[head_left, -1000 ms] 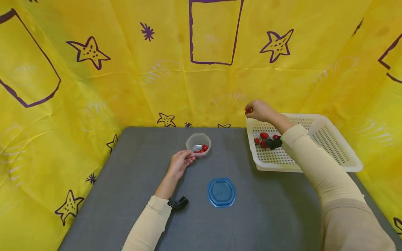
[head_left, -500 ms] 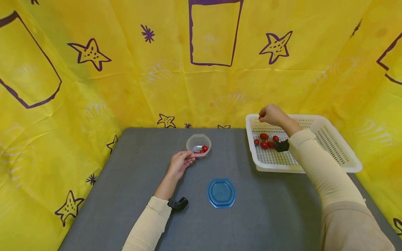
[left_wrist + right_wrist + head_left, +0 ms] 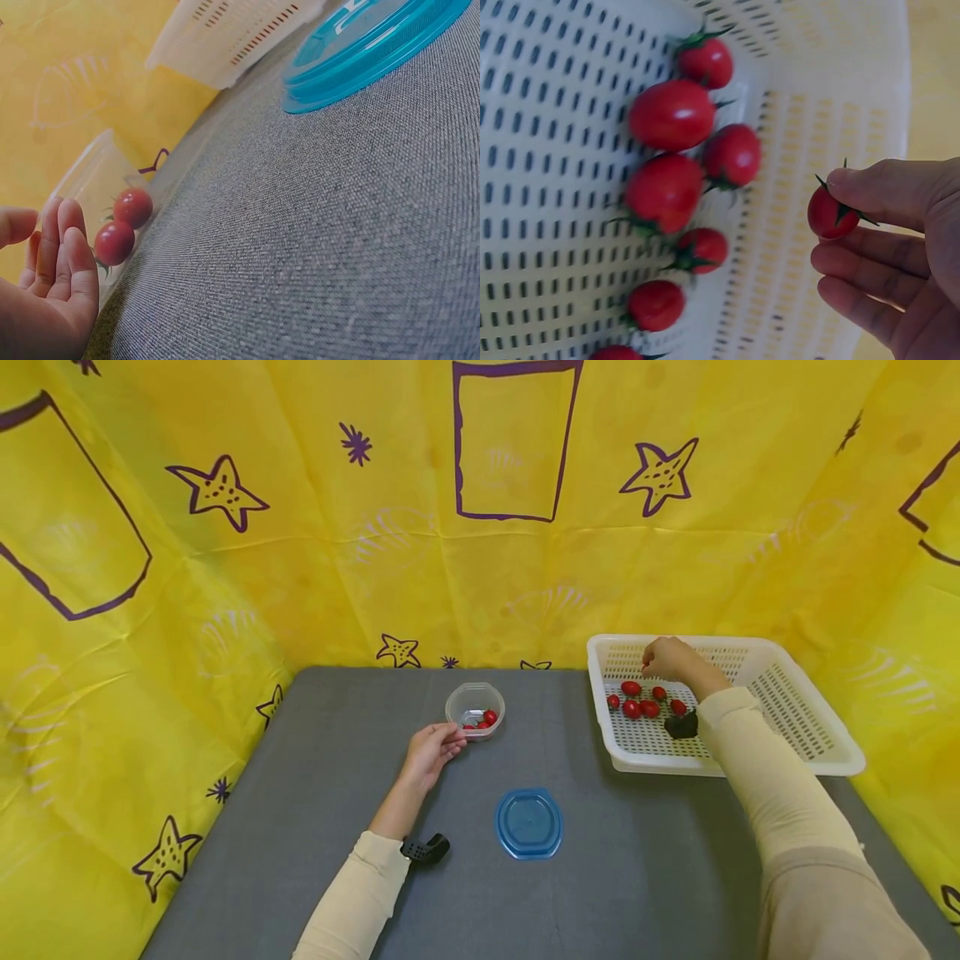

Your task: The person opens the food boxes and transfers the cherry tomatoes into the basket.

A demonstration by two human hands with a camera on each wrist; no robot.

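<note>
My right hand [image 3: 671, 662] is over the left part of the white basket [image 3: 660, 766]. In the right wrist view, its thumb and fingers pinch a small cherry tomato [image 3: 831, 214] with a green stem top. Several more cherry tomatoes [image 3: 671, 116] lie on the basket's slotted floor below. My left hand [image 3: 430, 752] is at the near left rim of a small clear plastic container [image 3: 459, 700], its fingers fairly straight and the thumb apart from them in the left wrist view. Inside the container are a few cherry tomatoes [image 3: 133, 207].
A blue plastic lid [image 3: 528, 824] lies on the grey table [image 3: 585, 877] in front of the container, left of the basket. A yellow cloth [image 3: 510, 577] with purple drawings hangs behind the table and along both sides.
Holding the cherry tomato, my right hand has moved right and down from the basket's far left corner to over its inside. My left hand and the container stay where they were.
</note>
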